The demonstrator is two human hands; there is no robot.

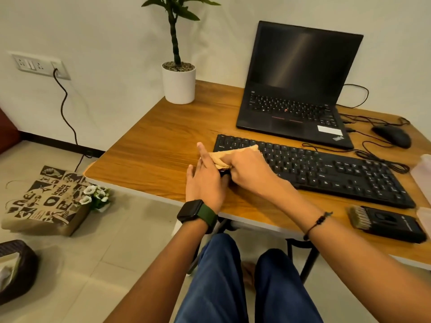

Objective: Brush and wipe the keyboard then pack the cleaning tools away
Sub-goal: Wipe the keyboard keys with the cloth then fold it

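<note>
A black external keyboard point(326, 169) lies across the wooden table point(151, 145) in front of a laptop. My right hand point(249, 166) grips a tan cloth point(224, 158) and presses it onto the keyboard's left end. At the keyboard's left edge my left hand point(205, 180) lies against the corner with its fingers straight and the index finger pointing up. A black cleaning brush point(384, 223) with pale bristles lies on the table near the front edge, right of my right forearm.
An open black laptop point(296, 89) stands behind the keyboard, with a black mouse point(393, 135) and cables to its right. A potted plant point(178, 82) sits at the table's back left. A translucent container point(423, 178) is at the right edge. On the floor lies a paper bag point(49, 201).
</note>
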